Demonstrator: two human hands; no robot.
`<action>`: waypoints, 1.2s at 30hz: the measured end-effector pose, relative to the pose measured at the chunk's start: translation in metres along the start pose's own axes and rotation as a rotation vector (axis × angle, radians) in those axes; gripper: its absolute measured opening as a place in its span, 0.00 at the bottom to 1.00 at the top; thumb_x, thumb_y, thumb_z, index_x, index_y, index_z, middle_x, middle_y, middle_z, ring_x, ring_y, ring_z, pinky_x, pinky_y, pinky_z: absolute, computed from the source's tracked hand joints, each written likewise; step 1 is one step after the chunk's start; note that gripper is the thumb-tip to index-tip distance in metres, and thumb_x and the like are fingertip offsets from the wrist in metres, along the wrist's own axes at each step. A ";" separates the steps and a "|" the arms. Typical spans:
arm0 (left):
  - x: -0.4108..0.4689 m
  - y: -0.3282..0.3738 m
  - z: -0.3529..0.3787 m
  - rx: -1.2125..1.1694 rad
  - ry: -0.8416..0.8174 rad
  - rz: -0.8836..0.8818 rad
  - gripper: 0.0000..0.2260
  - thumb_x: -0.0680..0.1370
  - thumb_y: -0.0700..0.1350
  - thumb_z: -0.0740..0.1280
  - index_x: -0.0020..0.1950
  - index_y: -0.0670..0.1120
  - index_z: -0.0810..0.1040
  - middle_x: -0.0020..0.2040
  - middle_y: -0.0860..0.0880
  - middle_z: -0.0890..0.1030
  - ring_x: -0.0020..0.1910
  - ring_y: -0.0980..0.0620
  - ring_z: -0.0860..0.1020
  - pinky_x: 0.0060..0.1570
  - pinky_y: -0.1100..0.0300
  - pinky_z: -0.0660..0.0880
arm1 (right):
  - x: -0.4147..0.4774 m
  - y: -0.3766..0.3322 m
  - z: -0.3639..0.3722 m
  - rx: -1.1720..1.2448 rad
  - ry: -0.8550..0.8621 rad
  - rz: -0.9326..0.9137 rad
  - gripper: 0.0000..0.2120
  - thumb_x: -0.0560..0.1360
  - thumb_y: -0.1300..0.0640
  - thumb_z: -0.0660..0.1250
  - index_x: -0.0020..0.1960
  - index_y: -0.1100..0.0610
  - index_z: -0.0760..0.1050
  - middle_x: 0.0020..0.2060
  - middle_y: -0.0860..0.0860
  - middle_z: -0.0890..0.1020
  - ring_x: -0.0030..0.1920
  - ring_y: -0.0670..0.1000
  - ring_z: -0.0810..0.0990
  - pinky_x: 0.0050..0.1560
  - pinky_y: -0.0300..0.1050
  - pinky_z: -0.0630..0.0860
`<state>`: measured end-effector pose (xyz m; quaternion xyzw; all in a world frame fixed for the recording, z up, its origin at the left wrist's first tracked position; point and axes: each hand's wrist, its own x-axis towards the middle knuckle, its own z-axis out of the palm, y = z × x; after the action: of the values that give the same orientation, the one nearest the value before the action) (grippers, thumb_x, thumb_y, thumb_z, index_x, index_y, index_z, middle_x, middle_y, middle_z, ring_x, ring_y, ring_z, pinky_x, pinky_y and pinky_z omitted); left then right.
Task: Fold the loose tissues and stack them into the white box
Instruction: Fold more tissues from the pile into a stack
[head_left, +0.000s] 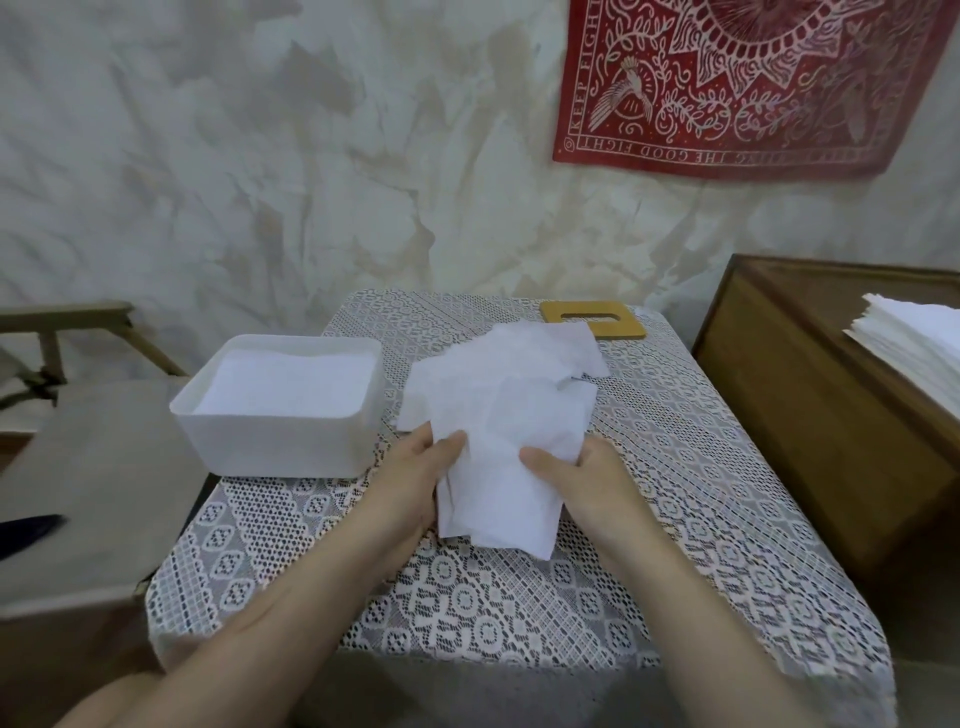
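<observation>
Right of the white box (270, 431), left hand (410, 473) and right hand (587, 478) fingers pinch a crumpled tissue (498, 431) over the worktop (675, 467)

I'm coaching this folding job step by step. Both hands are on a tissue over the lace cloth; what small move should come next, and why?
Probably fold the tissue over flat before moving it. The left hand and right hand pinch its two sides, it hangs creased and uneven, and the white box to the left holds flat, neatly stacked tissues.
</observation>
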<state>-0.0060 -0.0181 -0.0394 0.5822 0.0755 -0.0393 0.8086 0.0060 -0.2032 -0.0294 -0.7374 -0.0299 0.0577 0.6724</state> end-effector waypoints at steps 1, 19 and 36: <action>0.001 0.000 -0.002 0.008 0.013 0.005 0.10 0.85 0.41 0.62 0.63 0.44 0.80 0.58 0.46 0.87 0.56 0.47 0.86 0.54 0.52 0.81 | 0.000 -0.001 -0.001 -0.045 0.011 -0.016 0.05 0.80 0.59 0.69 0.54 0.55 0.82 0.49 0.48 0.88 0.51 0.50 0.86 0.50 0.48 0.83; 0.003 0.000 -0.007 0.099 0.017 0.021 0.10 0.86 0.44 0.62 0.62 0.49 0.81 0.58 0.49 0.87 0.58 0.48 0.85 0.59 0.46 0.80 | 0.010 0.005 -0.017 0.031 0.036 0.001 0.07 0.80 0.60 0.70 0.50 0.66 0.81 0.46 0.62 0.86 0.41 0.54 0.83 0.39 0.48 0.79; -0.002 0.005 -0.003 0.119 -0.008 0.015 0.09 0.86 0.46 0.62 0.61 0.48 0.81 0.58 0.48 0.87 0.57 0.49 0.86 0.59 0.47 0.80 | 0.006 0.000 -0.014 0.160 0.036 0.003 0.06 0.80 0.62 0.69 0.52 0.56 0.84 0.47 0.55 0.88 0.46 0.53 0.86 0.46 0.52 0.81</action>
<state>-0.0077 -0.0133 -0.0353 0.6295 0.0654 -0.0398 0.7732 0.0140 -0.2165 -0.0280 -0.6821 -0.0120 0.0474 0.7296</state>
